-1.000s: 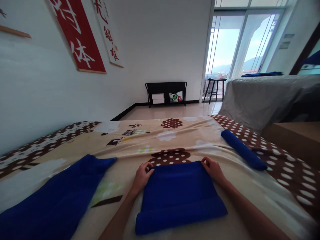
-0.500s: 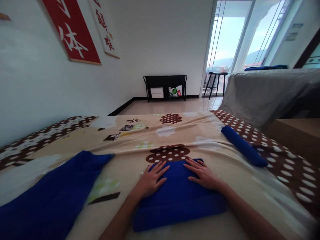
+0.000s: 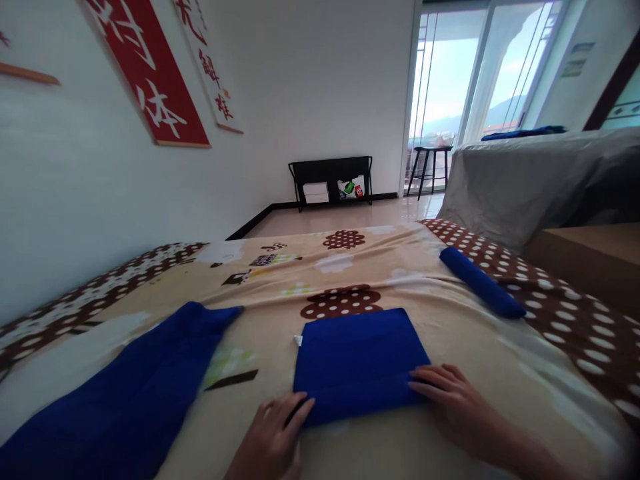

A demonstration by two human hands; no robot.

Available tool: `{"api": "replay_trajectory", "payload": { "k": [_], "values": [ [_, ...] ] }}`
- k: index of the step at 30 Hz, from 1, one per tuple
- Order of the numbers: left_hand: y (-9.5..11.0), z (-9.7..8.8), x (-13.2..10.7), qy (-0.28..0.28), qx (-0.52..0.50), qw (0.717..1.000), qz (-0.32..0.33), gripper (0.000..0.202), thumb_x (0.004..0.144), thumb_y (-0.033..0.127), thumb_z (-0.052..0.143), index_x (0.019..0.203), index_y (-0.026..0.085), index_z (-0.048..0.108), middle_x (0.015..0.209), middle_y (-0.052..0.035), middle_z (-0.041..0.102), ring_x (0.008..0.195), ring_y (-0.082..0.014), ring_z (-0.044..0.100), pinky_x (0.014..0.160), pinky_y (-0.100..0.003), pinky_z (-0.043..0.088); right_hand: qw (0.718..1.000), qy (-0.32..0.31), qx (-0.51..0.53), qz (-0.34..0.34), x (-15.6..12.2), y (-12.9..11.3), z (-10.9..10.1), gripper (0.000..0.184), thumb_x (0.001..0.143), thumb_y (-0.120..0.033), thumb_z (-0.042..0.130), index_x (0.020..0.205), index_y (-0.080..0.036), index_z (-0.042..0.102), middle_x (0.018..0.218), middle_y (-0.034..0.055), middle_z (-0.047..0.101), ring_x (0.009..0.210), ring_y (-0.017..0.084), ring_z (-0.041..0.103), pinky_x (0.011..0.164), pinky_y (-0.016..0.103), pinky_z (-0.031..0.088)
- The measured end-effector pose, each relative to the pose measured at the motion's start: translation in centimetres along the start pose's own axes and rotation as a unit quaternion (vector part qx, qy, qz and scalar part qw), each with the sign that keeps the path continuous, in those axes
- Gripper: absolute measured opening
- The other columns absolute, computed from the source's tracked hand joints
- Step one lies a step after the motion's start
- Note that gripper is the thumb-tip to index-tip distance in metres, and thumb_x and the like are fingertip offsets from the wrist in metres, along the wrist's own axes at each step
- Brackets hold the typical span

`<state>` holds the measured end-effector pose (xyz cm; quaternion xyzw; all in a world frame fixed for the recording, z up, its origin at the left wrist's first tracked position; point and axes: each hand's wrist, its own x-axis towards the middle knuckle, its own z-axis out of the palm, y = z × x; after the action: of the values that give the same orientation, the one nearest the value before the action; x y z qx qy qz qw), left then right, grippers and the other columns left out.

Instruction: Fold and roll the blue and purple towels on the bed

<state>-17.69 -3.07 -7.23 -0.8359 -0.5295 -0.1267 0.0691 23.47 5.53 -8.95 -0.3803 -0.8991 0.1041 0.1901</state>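
A folded blue towel [image 3: 357, 353] lies flat in the middle of the patterned bed cover [image 3: 350, 267]. My left hand [image 3: 273, 437] rests at the towel's near left corner with its fingers stretched out against the edge. My right hand [image 3: 450, 400] lies at the near right corner, fingers spread and touching the fold. Neither hand holds anything. A rolled blue towel [image 3: 480, 283] lies to the right on the dotted border. A loose, spread blue towel [image 3: 130, 393] covers the bed at the left.
A white wall with red and white banners [image 3: 150, 73] runs along the left. A black low shelf [image 3: 331, 181] stands at the far wall, a stool [image 3: 430, 167] by the glass doors. A grey-covered piece of furniture [image 3: 530, 180] stands at the right.
My hands slid from the towel's far corners, over its top, back to its near edge. The towel now looks shorter and flatter. The view has tilted slightly.
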Motion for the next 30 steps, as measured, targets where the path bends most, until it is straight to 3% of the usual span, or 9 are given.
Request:
{"api": "replay_trajectory", "payload": {
  "k": [5, 9, 12, 15, 18, 22, 24, 26, 30],
  "values": [
    [1.2, 1.6, 3.3, -0.019, 0.004, 0.994, -0.107, 0.055, 0.069, 0.004, 0.051, 0.118, 0.024, 0.066, 0.116, -0.0085, 0.069, 0.110, -0.0284, 0.061, 0.101, -0.049, 0.042, 0.997, 0.050, -0.045, 0.042, 2.0, -1.6, 1.4, 0.046, 0.073, -0.005, 0.045, 0.111, -0.022, 0.066, 0.109, 0.0069, 0.069, 0.105, 0.022, 0.062, 0.101, 0.043, 0.038],
    [1.8, -0.1, 3.8, -0.007, 0.031, 0.991, -0.133, 0.039, 0.066, 0.005, 0.051, 0.094, 0.024, 0.072, 0.117, -0.0089, 0.068, 0.116, -0.0318, 0.057, 0.103, -0.057, 0.034, 0.998, 0.009, -0.008, 0.062, 2.2, -2.7, -0.2, 0.034, 0.076, -0.009, 0.045, 0.101, -0.021, 0.064, 0.098, 0.0049, 0.068, 0.096, 0.020, 0.061, 0.099, 0.043, 0.037],
    [2.2, -1.4, 2.8, -0.080, -0.005, 0.985, -0.155, 0.033, 0.067, 0.008, 0.049, 0.087, 0.023, 0.071, 0.111, -0.0094, 0.069, 0.109, -0.0297, 0.061, 0.099, -0.055, 0.038, 0.997, -0.035, 0.013, 0.071, 1.2, -3.4, -0.7, 0.029, 0.078, -0.009, 0.042, 0.095, -0.022, 0.062, 0.095, 0.0038, 0.067, 0.094, 0.020, 0.061, 0.095, 0.041, 0.041],
    [3.2, -1.7, 2.8, -0.117, 0.006, 0.974, -0.192, 0.040, 0.071, 0.010, 0.047, 0.101, 0.021, 0.070, 0.108, -0.0120, 0.071, 0.105, -0.0301, 0.063, 0.096, -0.055, 0.040, 0.994, -0.017, -0.063, 0.090, 1.1, -4.3, 0.3, 0.032, 0.076, -0.006, 0.043, 0.096, -0.020, 0.065, 0.102, 0.0086, 0.068, 0.100, 0.026, 0.062, 0.096, 0.049, 0.041],
    [5.9, -0.9, 4.4, -0.037, 0.093, 0.971, -0.219, 0.053, 0.076, 0.007, 0.042, 0.123, 0.017, 0.064, 0.137, -0.0185, 0.058, 0.126, -0.0363, 0.053, 0.101, -0.060, 0.037, 0.984, 0.057, -0.148, 0.086, 2.0, -6.6, 2.6, 0.053, 0.079, -0.003, 0.043, 0.127, -0.016, 0.061, 0.132, 0.0165, 0.060, 0.121, 0.033, 0.055, 0.105, 0.056, 0.035],
    [9.1, 1.1, 6.6, -0.045, 0.003, 0.999, -0.031, 0.060, 0.087, 0.012, 0.041, 0.146, 0.023, 0.044, 0.155, -0.0081, 0.040, 0.140, -0.0244, 0.042, 0.112, -0.046, 0.038, 0.996, 0.027, -0.085, -0.018, 3.4, -9.2, 4.5, 0.056, 0.092, -0.014, 0.041, 0.148, -0.020, 0.043, 0.150, 0.0080, 0.046, 0.138, 0.025, 0.043, 0.112, 0.047, 0.035],
    [8.4, 1.7, 6.5, -0.069, -0.030, 0.997, -0.013, 0.054, 0.096, 0.031, 0.042, 0.149, 0.027, 0.039, 0.153, -0.0041, 0.043, 0.139, -0.0222, 0.044, 0.113, -0.044, 0.039, 0.998, -0.004, -0.060, -0.007, 3.4, -8.3, 4.0, 0.052, 0.098, -0.034, 0.044, 0.149, -0.022, 0.041, 0.150, 0.0053, 0.045, 0.139, 0.024, 0.042, 0.114, 0.047, 0.036],
    [6.4, 1.8, 5.8, -0.070, -0.015, 0.995, -0.074, 0.053, 0.098, 0.046, 0.040, 0.146, 0.026, 0.044, 0.151, -0.0051, 0.046, 0.138, -0.0254, 0.046, 0.110, -0.047, 0.042, 0.997, -0.011, -0.064, 0.047, 2.9, -6.3, 2.8, 0.058, 0.099, -0.049, 0.041, 0.148, -0.019, 0.043, 0.149, 0.0080, 0.046, 0.138, 0.026, 0.044, 0.113, 0.051, 0.037],
    [3.9, 1.6, 5.4, -0.056, 0.020, 0.989, -0.136, 0.052, 0.100, 0.044, 0.033, 0.140, 0.018, 0.053, 0.149, -0.0113, 0.046, 0.141, -0.0312, 0.041, 0.114, -0.058, 0.034, 0.992, -0.005, -0.084, 0.094, 2.6, -4.3, 1.1, 0.065, 0.100, -0.056, 0.031, 0.141, -0.009, 0.051, 0.145, 0.0159, 0.048, 0.138, 0.032, 0.043, 0.114, 0.060, 0.032]
  ]
}}
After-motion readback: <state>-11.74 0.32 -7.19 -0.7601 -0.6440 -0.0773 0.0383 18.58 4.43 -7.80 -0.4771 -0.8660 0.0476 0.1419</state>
